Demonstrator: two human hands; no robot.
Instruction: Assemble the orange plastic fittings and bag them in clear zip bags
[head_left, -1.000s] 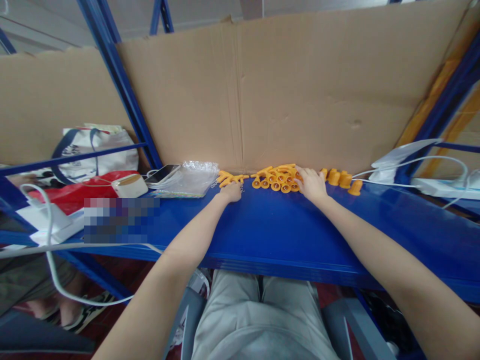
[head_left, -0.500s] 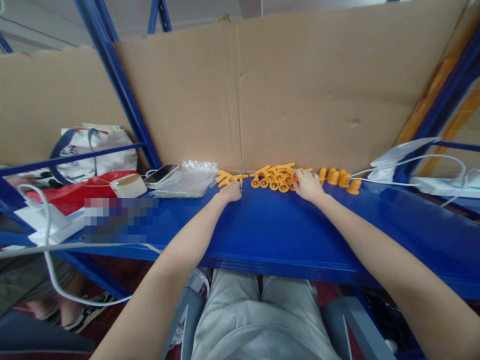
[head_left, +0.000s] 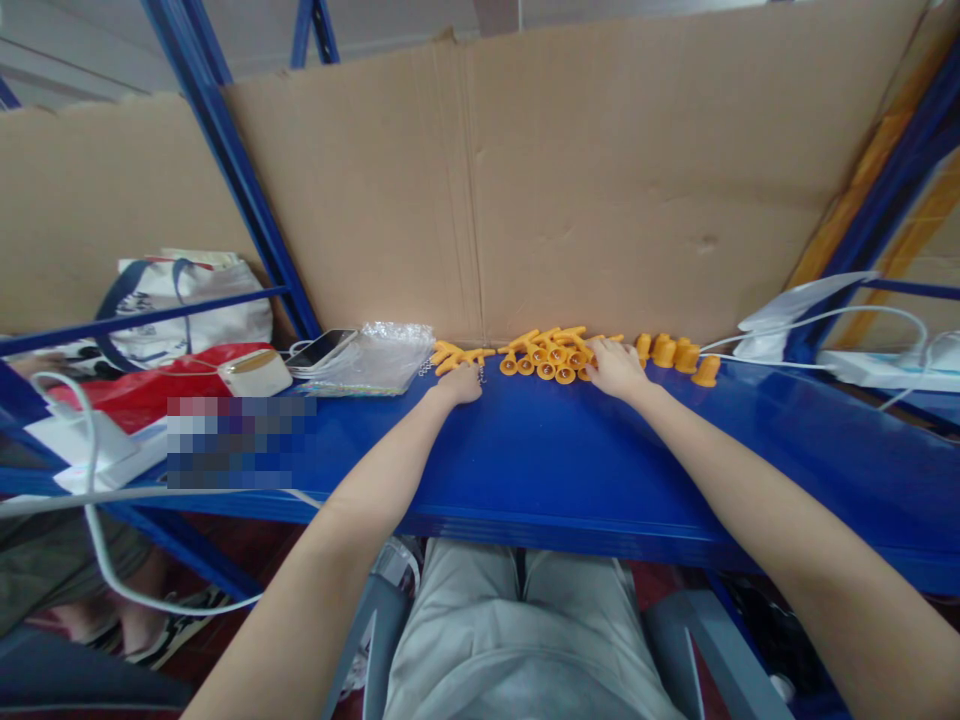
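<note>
My left hand [head_left: 461, 384] rests at the back of the blue table with its fingers curled. It touches a small heap of orange stick-like plastic pieces [head_left: 448, 355], and small metal screw-like bits [head_left: 425, 367] lie around it. What the fingers may hold is hidden. Right of it is a stacked pile of orange funnel-shaped pieces [head_left: 546, 372], stems toward the cardboard and round open ends facing me. My right hand [head_left: 616, 368] lies against the pile's right end, fingers stretched and slightly apart. Just beyond that hand, several orange cup-shaped pieces [head_left: 684, 357] stand upright.
Clear plastic bags [head_left: 379, 360] and a phone [head_left: 330, 347] lie to the left, near a red bag [head_left: 150, 385] and a white power bank [head_left: 255, 372]. A cardboard sheet [head_left: 585, 180] walls the back. White cables and a power strip [head_left: 874, 370] sit at the right.
The view has shifted very slightly. Both hands and the orange pieces stay in the same places.
</note>
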